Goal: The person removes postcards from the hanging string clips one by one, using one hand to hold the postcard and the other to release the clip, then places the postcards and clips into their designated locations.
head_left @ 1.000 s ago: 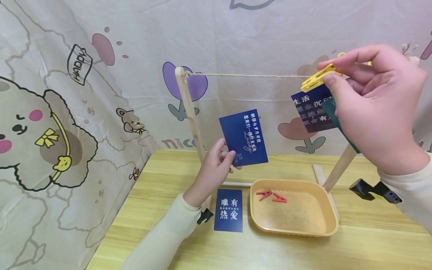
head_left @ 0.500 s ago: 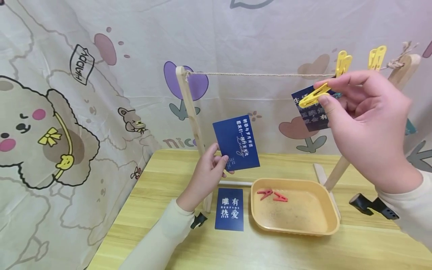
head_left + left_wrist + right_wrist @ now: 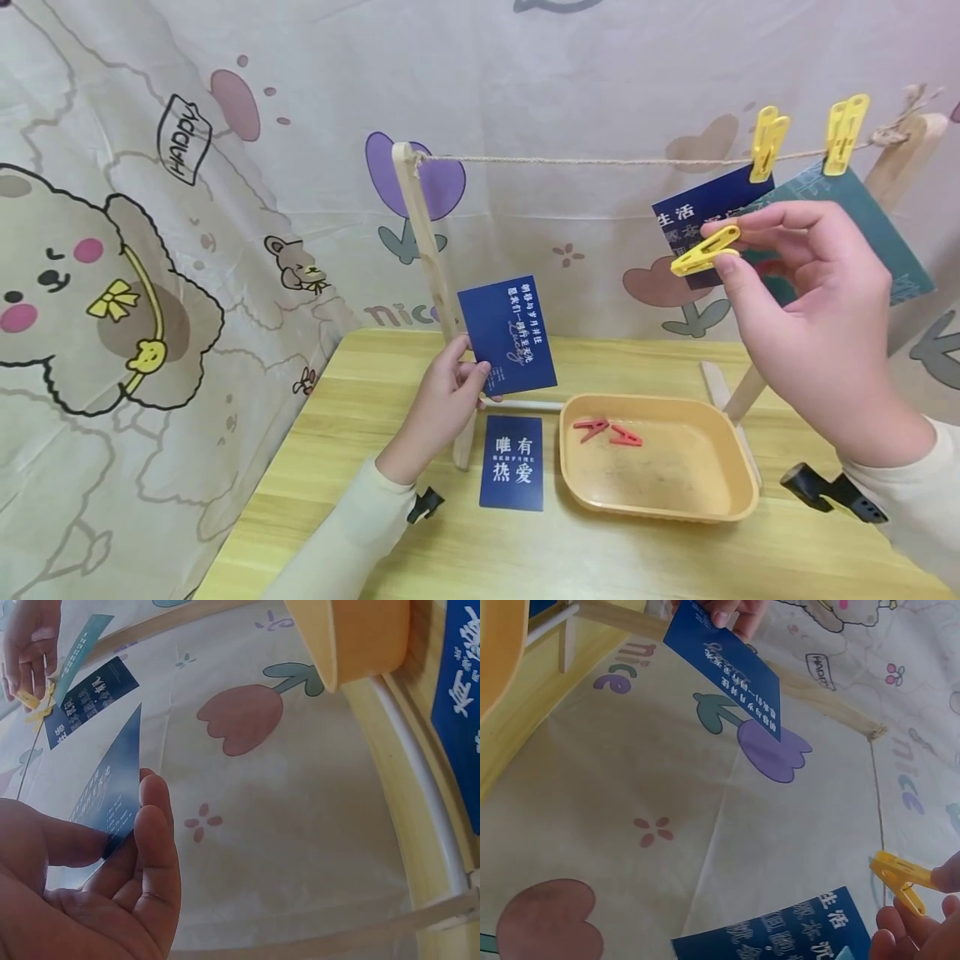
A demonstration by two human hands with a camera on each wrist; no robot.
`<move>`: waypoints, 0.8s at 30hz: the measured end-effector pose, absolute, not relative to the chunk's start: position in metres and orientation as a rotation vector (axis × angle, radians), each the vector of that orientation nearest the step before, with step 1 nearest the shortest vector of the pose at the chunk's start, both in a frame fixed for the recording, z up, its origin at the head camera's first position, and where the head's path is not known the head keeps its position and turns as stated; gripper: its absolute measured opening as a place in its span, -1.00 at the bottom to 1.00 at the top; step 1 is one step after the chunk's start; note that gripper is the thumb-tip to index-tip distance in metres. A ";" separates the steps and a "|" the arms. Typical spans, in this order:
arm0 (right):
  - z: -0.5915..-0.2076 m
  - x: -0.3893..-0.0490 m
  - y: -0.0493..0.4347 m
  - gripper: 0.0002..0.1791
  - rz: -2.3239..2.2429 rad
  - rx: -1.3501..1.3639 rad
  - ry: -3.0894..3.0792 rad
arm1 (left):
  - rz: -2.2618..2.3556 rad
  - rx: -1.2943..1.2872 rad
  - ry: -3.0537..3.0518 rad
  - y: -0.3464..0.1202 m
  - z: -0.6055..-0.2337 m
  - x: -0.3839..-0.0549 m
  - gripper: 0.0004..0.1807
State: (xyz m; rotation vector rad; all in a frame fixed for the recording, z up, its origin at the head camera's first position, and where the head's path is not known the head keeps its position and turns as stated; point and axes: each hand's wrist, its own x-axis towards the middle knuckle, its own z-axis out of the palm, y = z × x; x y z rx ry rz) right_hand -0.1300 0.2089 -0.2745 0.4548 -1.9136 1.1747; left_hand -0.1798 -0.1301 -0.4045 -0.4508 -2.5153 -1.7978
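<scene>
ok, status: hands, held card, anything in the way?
Left hand holds blue card, unclipped. Right hand pinches yellow clothespin. Hanging blue card, green card occupy rope's right end.

A blue card (image 3: 504, 321) lettered in white tilts in the left hand (image 3: 438, 400), while a yellow clip (image 3: 703, 253), handles apart, slants in the right hand (image 3: 825, 317)

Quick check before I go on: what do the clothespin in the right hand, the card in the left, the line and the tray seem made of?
Clothespin: probably moulded plastic, smooth, evenly yellow.
Card: likely stiff printed cardstock; it stays flat held near one corner. Coating unclear.
Line: apparently natural-fibre twine, tan, frayed at its right-end knot.
Tray: likely plastic, rounded corners, slight sheen.
</scene>
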 end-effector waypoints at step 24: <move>-0.322 -0.131 0.214 -0.57 1.262 0.430 -1.981 | -1.839 -0.332 -2.561 -0.149 -0.430 -0.171 -0.64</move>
